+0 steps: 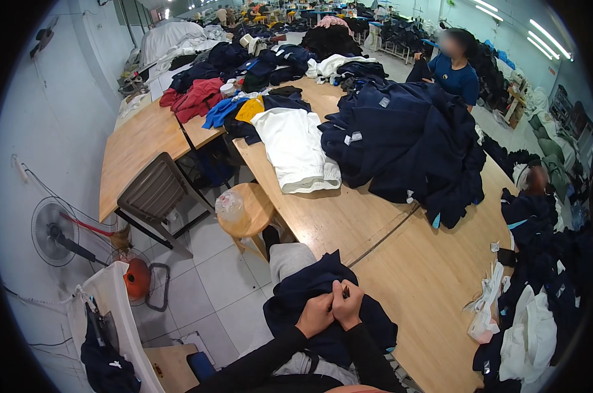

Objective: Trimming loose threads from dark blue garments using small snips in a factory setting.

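A navy garment [296, 295] lies bunched over my lap, its right part reaching the edge of the wooden table. Both my hands are closed and pressed together above it. My left hand [316, 316] grips at the cloth, its fingertips hidden against the other hand. Close against it, my right hand [347, 304] is curled with the thumb on top. A small dark bit shows between its fingers, too small to name.
The wooden table [421, 288] bears a large navy garment pile [407, 144] and folded white garments [296, 150]. Left stand a stool [247, 209] with a plastic cup, a brown chair [155, 187] and a fan [54, 232]. More clothes [529, 334] heap at right; a person [453, 72] stands beyond.
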{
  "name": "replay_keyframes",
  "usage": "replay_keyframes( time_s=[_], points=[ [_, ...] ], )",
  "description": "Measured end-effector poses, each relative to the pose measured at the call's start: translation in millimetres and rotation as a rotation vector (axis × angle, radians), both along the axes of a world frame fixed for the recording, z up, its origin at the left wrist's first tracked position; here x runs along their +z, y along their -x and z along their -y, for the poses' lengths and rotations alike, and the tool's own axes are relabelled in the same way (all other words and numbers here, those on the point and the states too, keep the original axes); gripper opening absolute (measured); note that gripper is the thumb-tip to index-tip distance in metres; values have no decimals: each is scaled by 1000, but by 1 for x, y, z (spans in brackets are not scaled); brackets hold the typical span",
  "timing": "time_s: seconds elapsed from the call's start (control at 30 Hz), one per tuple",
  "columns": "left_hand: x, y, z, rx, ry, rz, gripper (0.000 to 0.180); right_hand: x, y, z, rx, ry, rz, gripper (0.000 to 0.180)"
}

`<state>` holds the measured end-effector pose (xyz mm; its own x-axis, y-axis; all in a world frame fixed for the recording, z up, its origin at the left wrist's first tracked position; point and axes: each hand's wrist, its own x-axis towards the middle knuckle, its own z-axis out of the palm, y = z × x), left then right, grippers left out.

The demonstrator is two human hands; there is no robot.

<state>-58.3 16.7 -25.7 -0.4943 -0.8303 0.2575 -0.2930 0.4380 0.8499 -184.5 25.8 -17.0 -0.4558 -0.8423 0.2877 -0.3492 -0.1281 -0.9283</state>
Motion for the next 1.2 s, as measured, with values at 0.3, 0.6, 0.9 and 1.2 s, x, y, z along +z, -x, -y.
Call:
replay_keyframes(
  time_s=[0.3, 0.6, 0.9, 1.2],
  points=[
    [-2, -6, 1, -15, -6, -49, 22, -6, -8, 1, -19, -23, -49, 42],
    [-7, -9, 4, 21, 37, -29, 15, 3, -14, 7, -30, -33, -142, 39],
    [-2, -4, 3, -25, 36, -36, 16, 1, -12, 3, -55, 21, -172, 39],
    [-1, -7, 2, 7, 9, -102, 17, -6, -16, 5, -75, 11, -102, 45]
  ],
)
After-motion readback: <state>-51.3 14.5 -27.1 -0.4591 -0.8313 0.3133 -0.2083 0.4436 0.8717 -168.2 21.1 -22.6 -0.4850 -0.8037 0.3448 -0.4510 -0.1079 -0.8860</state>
